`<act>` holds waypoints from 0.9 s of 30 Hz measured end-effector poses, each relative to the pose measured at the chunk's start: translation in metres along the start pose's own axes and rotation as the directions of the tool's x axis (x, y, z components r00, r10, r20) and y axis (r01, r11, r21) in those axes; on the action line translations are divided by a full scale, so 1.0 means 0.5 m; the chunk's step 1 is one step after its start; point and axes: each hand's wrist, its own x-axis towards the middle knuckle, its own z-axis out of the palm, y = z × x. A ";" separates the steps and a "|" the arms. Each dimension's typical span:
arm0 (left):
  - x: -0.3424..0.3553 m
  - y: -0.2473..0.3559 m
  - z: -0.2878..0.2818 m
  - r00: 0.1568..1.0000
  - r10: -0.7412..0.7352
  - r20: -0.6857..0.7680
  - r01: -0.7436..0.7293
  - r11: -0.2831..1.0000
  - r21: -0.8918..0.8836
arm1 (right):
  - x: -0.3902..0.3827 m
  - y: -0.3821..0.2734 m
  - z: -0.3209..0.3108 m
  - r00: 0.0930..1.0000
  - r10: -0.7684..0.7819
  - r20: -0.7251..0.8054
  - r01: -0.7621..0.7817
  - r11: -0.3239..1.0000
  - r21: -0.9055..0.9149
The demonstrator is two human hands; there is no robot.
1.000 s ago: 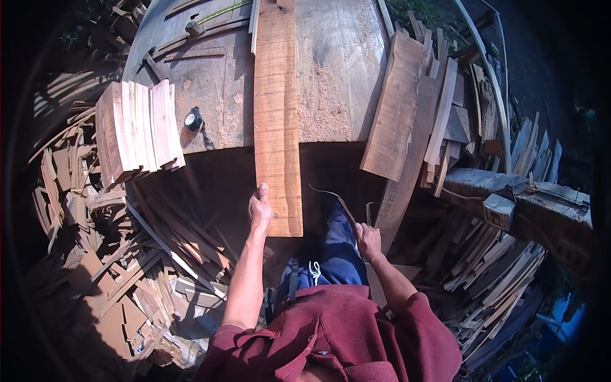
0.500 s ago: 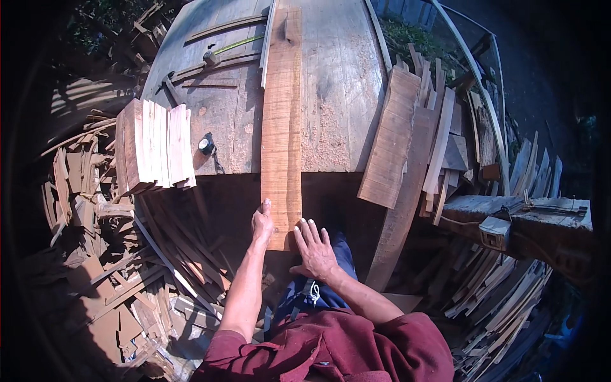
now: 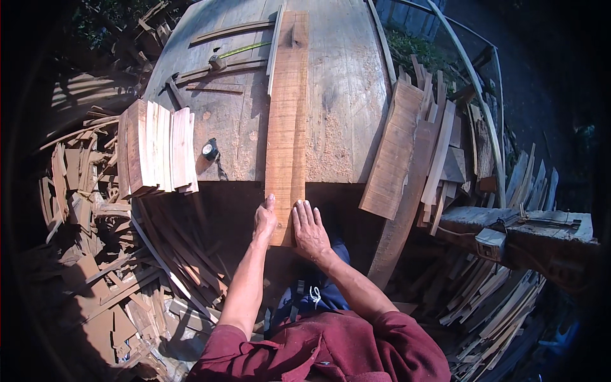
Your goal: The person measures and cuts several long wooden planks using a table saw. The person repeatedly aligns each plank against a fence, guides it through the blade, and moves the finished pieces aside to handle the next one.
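Note:
A long reddish-brown wooden board (image 3: 286,127) lies lengthwise on the wooden worktable (image 3: 344,83), its near end jutting out past the table's front edge toward me. My left hand (image 3: 265,219) grips the board's left edge near that end, thumb on top and the other fingers hidden beneath. On the right edge rests my right hand (image 3: 311,230), its fingers stretched out flat along the wood. A thin wooden strip (image 3: 275,54) lies against the far left side of the board.
Left on the table are a stack of pale cut boards (image 3: 159,146), a small black round-faced object (image 3: 209,150), a hammer (image 3: 174,91) and a yellow tape measure (image 3: 245,48). Boards (image 3: 394,146) lean at the right edge, beside a thick beam (image 3: 547,229). Scrap wood (image 3: 89,210) piles up at left.
My right hand has moved forward along the board's right edge, its fingers now lying against the wood. The view has shifted slightly; my left hand keeps its hold.

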 end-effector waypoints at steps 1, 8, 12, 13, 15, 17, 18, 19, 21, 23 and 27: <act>-0.003 0.021 0.006 0.999 -0.029 0.040 0.031 0.998 -0.060 | 0.004 0.011 -0.001 1.000 0.008 0.002 -0.008 1.000 -0.010; 0.115 -0.026 0.023 0.999 0.029 -0.041 -0.029 1.000 -0.001 | 0.070 0.020 0.003 1.000 -0.005 -0.029 0.004 1.000 -0.020; 0.146 -0.002 0.023 0.999 -0.023 -0.034 0.025 0.997 0.074 | 0.103 0.035 -0.017 1.000 -0.011 0.005 0.011 1.000 -0.003; 0.156 0.000 0.018 0.999 -0.013 -0.031 0.016 0.996 0.086 | 0.114 0.036 -0.021 1.000 -0.015 0.003 0.015 1.000 -0.004; 0.149 0.025 0.028 0.998 -0.029 -0.061 0.034 0.996 0.087 | 0.127 0.049 -0.023 1.000 -0.020 0.013 0.020 1.000 0.016; 0.150 0.049 0.022 0.994 -0.041 -0.103 0.051 0.994 0.094 | 0.142 0.053 -0.025 1.000 -0.022 0.004 0.022 1.000 0.000; 0.153 0.060 0.013 0.993 -0.082 -0.082 0.093 0.986 0.136 | 0.150 0.055 -0.026 1.000 -0.025 -0.009 0.025 1.000 -0.007; 0.151 0.068 0.004 0.992 -0.102 -0.077 0.113 0.981 0.158 | 0.156 0.058 -0.028 0.999 -0.028 -0.015 0.028 1.000 -0.003; 0.137 0.085 -0.010 0.992 -0.116 -0.040 0.121 0.975 0.185 | 0.162 0.067 -0.028 0.999 -0.029 0.029 0.029 1.000 0.004; 0.093 0.105 -0.023 0.995 -0.103 -0.010 0.103 0.976 0.192 | 0.169 0.080 -0.023 1.000 -0.026 0.014 0.027 0.999 -0.022; 0.020 0.081 -0.079 0.852 0.521 0.050 -0.470 0.720 0.510 | 0.194 0.091 -0.018 0.999 -0.022 0.033 0.021 1.000 0.015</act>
